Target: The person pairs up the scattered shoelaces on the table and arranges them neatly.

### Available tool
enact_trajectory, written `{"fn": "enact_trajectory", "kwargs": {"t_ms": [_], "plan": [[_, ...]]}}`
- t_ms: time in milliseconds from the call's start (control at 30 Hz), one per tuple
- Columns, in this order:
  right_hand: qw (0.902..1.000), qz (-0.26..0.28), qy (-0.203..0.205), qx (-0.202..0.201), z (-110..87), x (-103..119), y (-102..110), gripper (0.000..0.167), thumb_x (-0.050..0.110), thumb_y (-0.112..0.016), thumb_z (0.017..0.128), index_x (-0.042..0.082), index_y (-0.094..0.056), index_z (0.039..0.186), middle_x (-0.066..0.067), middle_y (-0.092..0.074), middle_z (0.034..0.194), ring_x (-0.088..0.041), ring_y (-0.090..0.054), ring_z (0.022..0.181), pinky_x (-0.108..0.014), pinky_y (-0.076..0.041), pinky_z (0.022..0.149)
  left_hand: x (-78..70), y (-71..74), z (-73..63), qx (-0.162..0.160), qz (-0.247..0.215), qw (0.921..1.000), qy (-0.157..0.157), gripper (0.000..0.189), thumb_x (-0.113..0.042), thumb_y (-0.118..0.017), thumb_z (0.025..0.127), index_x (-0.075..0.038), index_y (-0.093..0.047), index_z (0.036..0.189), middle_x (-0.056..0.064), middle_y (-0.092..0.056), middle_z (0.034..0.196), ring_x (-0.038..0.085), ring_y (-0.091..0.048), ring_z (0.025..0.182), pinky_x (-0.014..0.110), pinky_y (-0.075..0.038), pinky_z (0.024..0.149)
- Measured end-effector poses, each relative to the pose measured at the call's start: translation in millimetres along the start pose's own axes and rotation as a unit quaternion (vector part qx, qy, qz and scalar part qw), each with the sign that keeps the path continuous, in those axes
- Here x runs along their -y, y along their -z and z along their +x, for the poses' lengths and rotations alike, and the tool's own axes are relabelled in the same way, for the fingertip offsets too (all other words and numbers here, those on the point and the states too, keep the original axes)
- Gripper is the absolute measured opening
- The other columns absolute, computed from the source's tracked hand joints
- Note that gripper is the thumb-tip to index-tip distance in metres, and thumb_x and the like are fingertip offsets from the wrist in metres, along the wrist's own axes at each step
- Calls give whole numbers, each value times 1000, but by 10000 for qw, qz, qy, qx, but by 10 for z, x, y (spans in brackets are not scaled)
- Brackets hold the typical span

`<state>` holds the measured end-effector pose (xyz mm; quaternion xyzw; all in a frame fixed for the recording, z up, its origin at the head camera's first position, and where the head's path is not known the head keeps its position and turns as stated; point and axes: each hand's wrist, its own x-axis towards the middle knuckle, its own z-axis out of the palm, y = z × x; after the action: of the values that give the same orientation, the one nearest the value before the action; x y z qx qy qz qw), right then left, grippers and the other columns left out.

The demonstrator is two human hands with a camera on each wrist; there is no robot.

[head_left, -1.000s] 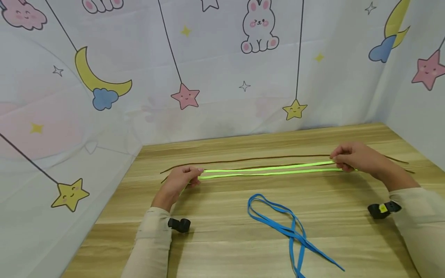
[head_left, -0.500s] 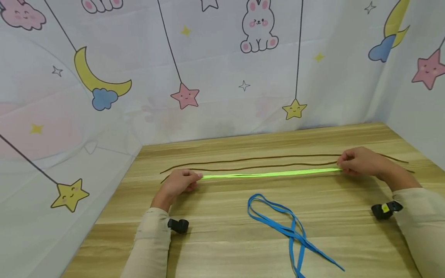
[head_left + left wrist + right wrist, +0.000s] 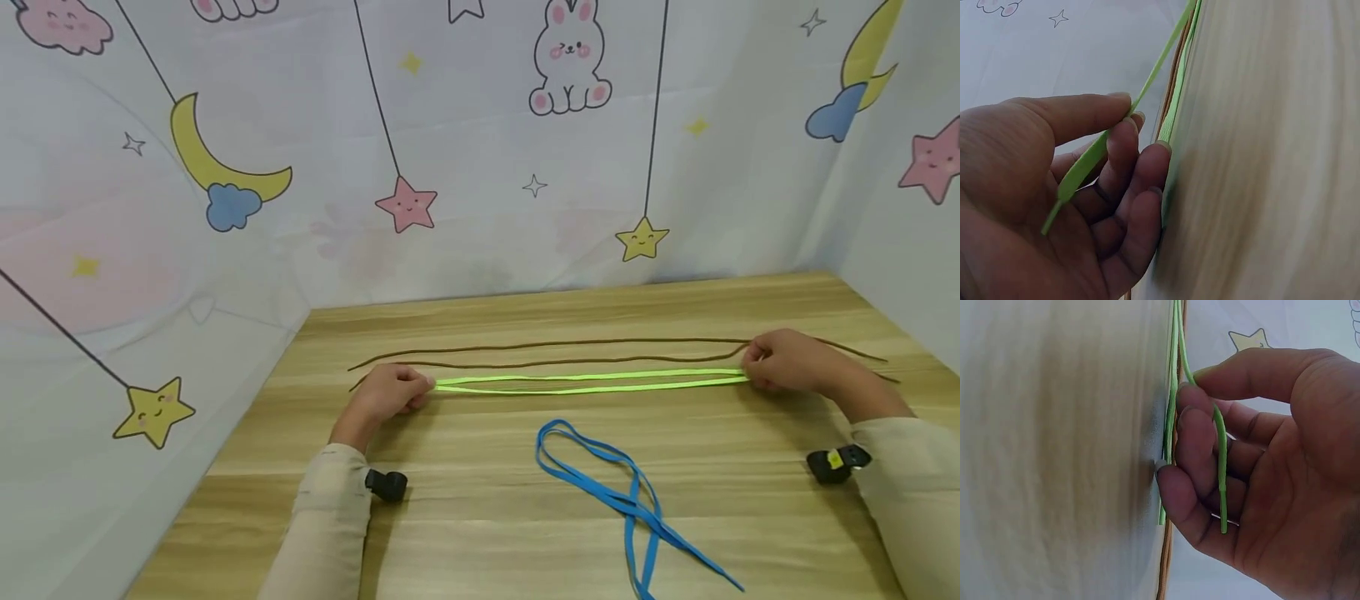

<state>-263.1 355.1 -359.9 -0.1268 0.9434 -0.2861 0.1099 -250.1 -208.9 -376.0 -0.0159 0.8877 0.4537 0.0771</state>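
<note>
Two neon-green flat shoelaces run almost parallel between my hands, the far strand (image 3: 585, 375) and the near strand (image 3: 585, 389). My left hand (image 3: 382, 393) pinches one green lace (image 3: 1082, 169) between thumb and index finger, its tipped end hanging over the palm. At the right, my right hand (image 3: 795, 365) pinches a green lace near its tip (image 3: 1222, 506), with the end dangling inside the palm. The other green strand (image 3: 1175, 100) lies along the tabletop close to the fingertips. Behind them stretch two thin brown laces (image 3: 570, 342), partly covered by both hands.
A blue shoelace (image 3: 596, 492) lies looped and crossed on the wooden table (image 3: 465, 533), nearer my body. A white printed curtain (image 3: 480, 192) borders the table's back and sides. Wrist cameras (image 3: 828, 465) hang below both sleeves.
Two green strands apart a second ago came together, then separated again with a narrow gap. My right hand has shifted right and slightly nearer; the left has barely moved. The view tilted a little.
</note>
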Motion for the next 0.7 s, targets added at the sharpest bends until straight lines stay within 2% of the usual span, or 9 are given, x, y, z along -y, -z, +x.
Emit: {"fn": "enact_trajectory", "kwargs": {"t_ms": [133, 467, 700], "plan": [[10000, -52, -57, 37, -7, -31, 14, 14, 6, -53, 94, -5, -62, 95, -5, -61, 80, -19, -56, 71, -33, -49, 61, -14, 2, -9, -55, 136, 9998, 109, 22, -26, -68, 98, -5, -69, 90, 5, -62, 77, 20, -55, 74, 32, -45, 68], [9993, -378, -31, -3, -10, -51, 42, 13, 5, -54, 93, -4, -63, 93, -4, -60, 78, -19, -55, 68, -34, -45, 60, -2, 39, -12, -247, 515, 9974, 433, 14, -22, -69, 94, -8, -72, 92, 4, -66, 83, 18, -63, 77, 29, -48, 69], [9994, -352, -60, 28, -18, -67, 47, 11, 4, -55, 92, -4, -62, 91, -4, -59, 78, -19, -55, 68, -34, -46, 59, 5, 53, -1, -306, 707, 9961, 435, 15, -22, -68, 95, -7, -72, 96, 6, -67, 89, 18, -66, 77, 32, -51, 72]]}}
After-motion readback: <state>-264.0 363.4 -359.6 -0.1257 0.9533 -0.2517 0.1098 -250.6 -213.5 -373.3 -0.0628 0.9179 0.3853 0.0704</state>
